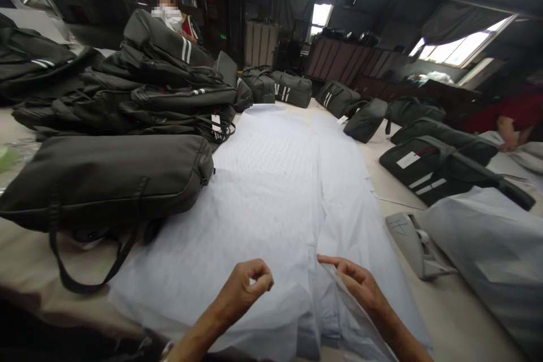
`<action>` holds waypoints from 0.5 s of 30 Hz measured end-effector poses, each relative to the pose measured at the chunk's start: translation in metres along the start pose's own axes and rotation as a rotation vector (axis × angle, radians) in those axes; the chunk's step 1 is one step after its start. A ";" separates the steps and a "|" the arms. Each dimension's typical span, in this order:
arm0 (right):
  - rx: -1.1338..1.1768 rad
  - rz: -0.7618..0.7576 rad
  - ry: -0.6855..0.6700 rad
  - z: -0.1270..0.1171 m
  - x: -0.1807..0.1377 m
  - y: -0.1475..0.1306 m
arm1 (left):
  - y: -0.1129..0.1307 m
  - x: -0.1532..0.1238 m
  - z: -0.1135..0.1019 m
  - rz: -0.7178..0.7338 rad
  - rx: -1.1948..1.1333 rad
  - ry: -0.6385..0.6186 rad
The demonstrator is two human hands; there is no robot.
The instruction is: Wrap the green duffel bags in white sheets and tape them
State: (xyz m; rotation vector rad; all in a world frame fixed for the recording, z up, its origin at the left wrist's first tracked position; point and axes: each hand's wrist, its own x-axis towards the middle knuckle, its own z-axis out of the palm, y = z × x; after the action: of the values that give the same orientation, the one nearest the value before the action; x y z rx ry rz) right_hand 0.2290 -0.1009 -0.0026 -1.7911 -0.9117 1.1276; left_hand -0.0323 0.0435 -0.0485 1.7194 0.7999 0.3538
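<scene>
My left hand [248,284] is closed in a loose curl, thumb against the fingers, above a stack of thin white sheets [263,203]. What it pinches, if anything, does not show. To the right, my right hand [358,283] has its index finger stretched toward the left and the other fingers bent. A thin see-through white sheet [360,319] hangs from its fingers, with an edge running down toward the forearm. Left of the stack lies a dark green duffel bag [114,175], its handle drooping over the table edge.
Several dark bags [169,85] are heaped at the left, and more bags [424,167] stand along the right. A grey tape dispenser [409,243] sits beside a bag under white wrapping [487,243]. One person [169,14] is behind the heap; another person's hand [509,133] shows at right.
</scene>
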 end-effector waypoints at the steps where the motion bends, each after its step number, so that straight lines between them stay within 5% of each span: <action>1: 0.052 -0.008 0.021 0.002 0.002 -0.003 | 0.002 0.000 -0.001 0.004 -0.005 0.023; 4: 0.190 -0.028 0.045 0.006 0.007 -0.008 | -0.002 -0.003 0.007 0.076 0.125 -0.022; 10: 0.270 0.021 0.055 0.006 0.008 0.013 | -0.037 -0.009 0.074 0.097 0.334 -0.510; 15: 0.280 0.053 0.076 -0.005 0.003 0.030 | -0.047 -0.003 0.089 -0.002 0.354 -0.416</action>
State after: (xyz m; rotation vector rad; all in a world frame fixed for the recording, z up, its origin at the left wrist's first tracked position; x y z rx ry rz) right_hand 0.2393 -0.1114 -0.0291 -1.6235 -0.6311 1.1508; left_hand 0.0046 -0.0182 -0.1188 2.0286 0.5785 -0.1591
